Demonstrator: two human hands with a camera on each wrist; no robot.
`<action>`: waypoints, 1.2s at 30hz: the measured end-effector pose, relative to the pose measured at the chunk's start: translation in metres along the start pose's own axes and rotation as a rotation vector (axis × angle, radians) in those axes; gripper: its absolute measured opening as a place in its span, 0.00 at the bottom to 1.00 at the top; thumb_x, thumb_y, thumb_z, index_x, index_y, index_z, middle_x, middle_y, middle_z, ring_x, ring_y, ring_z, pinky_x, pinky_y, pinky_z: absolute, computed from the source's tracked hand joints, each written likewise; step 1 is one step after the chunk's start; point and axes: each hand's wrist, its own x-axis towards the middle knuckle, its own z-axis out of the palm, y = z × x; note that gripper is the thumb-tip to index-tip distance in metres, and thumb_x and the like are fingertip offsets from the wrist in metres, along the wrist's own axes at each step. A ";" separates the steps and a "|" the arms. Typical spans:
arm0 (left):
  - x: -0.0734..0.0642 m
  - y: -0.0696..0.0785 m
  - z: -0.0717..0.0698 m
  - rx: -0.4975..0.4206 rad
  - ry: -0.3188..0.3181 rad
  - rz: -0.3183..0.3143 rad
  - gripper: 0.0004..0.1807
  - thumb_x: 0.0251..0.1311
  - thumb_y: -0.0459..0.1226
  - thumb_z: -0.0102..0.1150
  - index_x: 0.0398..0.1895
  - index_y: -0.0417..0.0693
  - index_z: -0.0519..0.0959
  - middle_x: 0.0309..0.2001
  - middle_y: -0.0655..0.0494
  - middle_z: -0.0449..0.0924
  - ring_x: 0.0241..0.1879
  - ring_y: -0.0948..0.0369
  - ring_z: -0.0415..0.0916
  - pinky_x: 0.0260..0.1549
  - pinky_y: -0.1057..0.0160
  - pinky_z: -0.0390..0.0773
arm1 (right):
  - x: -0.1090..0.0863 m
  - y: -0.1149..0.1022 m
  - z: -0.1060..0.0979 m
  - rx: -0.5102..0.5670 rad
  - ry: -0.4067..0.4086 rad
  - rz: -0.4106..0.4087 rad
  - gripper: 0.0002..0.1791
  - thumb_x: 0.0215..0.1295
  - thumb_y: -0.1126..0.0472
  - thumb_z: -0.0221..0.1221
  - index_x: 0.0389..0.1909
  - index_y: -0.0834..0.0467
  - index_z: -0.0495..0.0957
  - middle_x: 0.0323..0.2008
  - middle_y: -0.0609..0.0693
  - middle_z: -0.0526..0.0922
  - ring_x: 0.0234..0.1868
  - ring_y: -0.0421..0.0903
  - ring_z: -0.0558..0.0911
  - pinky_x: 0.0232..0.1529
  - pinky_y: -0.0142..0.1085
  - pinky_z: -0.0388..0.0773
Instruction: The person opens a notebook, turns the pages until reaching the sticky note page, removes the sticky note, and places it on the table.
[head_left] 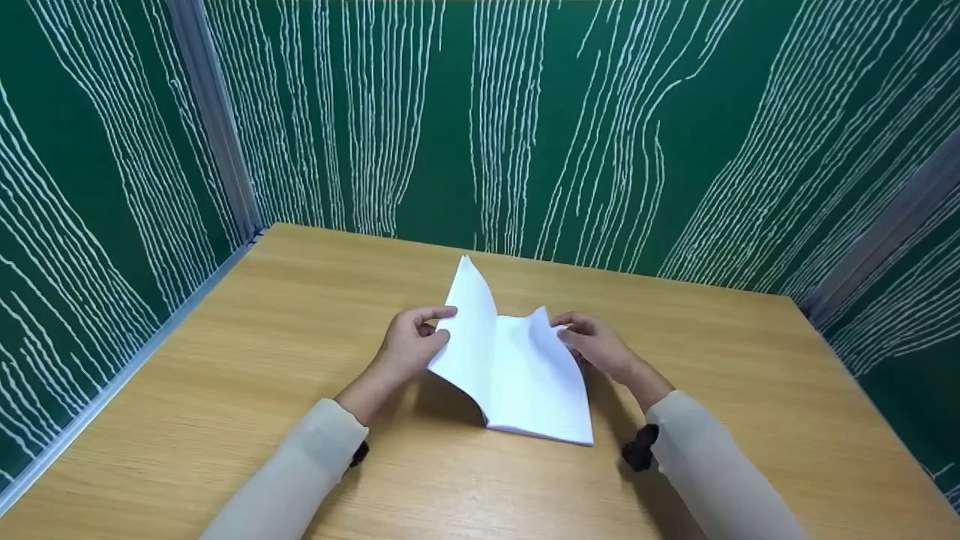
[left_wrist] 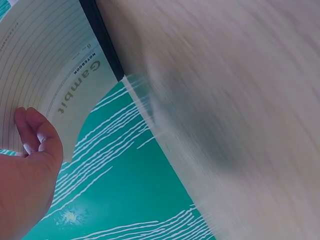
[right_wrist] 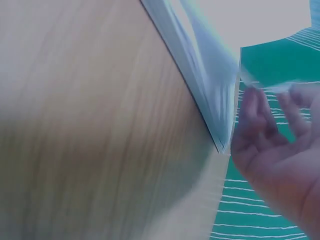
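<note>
A notebook [head_left: 525, 382] with white pages lies spread on the wooden table, its left part lifted off the surface. My left hand [head_left: 414, 341] pinches that raised left part at its outer edge, thumb on the page side. In the left wrist view the lifted cover [left_wrist: 60, 85] shows the printed words "Gambit" and "NOTEBOOK" and a dark spine. Over the right half, my right hand [head_left: 596, 345] pinches the edge of a page [head_left: 541, 330] that curls up. The right wrist view shows the page stack [right_wrist: 200, 75] and my thumb and fingers meeting at a blurred page edge.
The wooden table [head_left: 300, 315] extends around the notebook on every side. Green walls [head_left: 442, 150] with white wavy lines stand behind and at both sides. A small black object [head_left: 640, 448] sits at the right sleeve's cuff.
</note>
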 end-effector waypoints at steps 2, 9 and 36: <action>0.000 0.000 0.000 -0.011 -0.004 0.000 0.18 0.49 0.31 0.49 0.45 0.50 0.77 0.29 0.52 0.71 0.14 0.65 0.56 0.13 0.72 0.57 | -0.002 -0.002 0.002 -0.047 -0.036 -0.054 0.12 0.60 0.53 0.50 0.44 0.41 0.74 0.37 0.52 0.72 0.34 0.50 0.72 0.33 0.41 0.72; 0.000 0.001 0.000 -0.008 -0.007 -0.001 0.18 0.50 0.32 0.50 0.46 0.52 0.77 0.36 0.55 0.74 0.16 0.64 0.59 0.15 0.72 0.61 | -0.010 -0.017 0.016 -0.179 -0.110 -0.146 0.14 0.57 0.53 0.54 0.44 0.37 0.71 0.44 0.48 0.73 0.38 0.49 0.75 0.34 0.37 0.75; -0.007 0.014 0.000 -0.014 -0.023 -0.003 0.20 0.49 0.40 0.59 0.48 0.48 0.75 0.48 0.54 0.74 0.25 0.61 0.69 0.22 0.70 0.71 | -0.032 -0.061 0.054 -0.327 -0.244 -0.433 0.30 0.51 0.53 0.59 0.57 0.41 0.63 0.57 0.49 0.59 0.46 0.46 0.73 0.46 0.41 0.73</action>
